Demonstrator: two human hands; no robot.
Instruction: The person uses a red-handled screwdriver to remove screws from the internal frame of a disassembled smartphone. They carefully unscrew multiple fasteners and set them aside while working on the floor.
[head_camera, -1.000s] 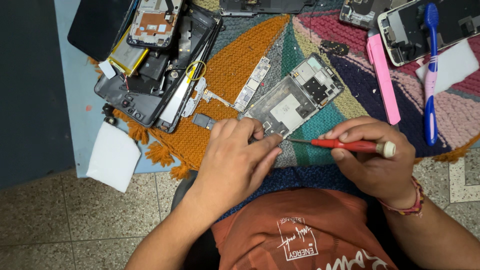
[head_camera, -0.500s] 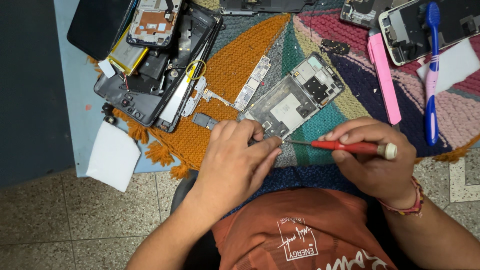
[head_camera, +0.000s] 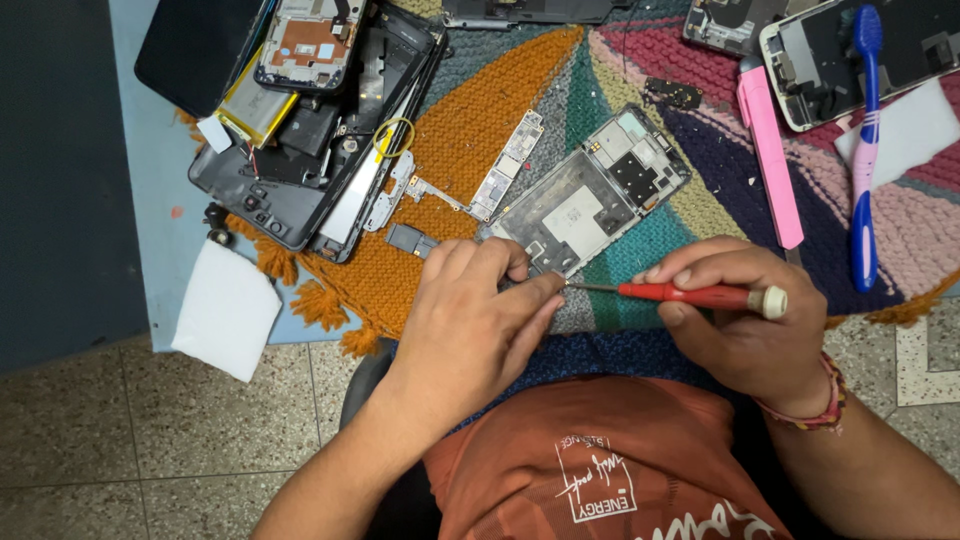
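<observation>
Right hand gripped a red-handled screwdriver, its tip pointing left at the near corner of an opened phone frame. Left hand pinched that near corner with closed fingers. The frame lay on a multicoloured woven mat, a pink tool to its right.

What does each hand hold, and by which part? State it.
Right hand: red screwdriver, gripped along its handle. Left hand: fingers pinch at the tip; what they hold is hidden.
</observation>
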